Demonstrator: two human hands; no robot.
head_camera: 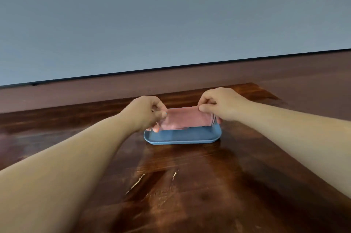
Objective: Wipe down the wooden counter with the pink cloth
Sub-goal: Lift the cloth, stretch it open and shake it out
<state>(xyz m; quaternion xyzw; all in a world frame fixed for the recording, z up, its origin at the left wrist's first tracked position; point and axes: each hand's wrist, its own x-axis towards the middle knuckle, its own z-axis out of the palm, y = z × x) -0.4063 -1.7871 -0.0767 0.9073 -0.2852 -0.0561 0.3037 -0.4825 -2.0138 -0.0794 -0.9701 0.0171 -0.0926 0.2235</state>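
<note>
Pink cloth (185, 119) hangs folded just above the blue tray (182, 136), at twelve o'clock on the wooden counter (190, 185). The left hand (146, 112) and right hand (220, 104) each pinch a top corner. It looks soft, light and limp, so holding the corners seems sensible.
</note>
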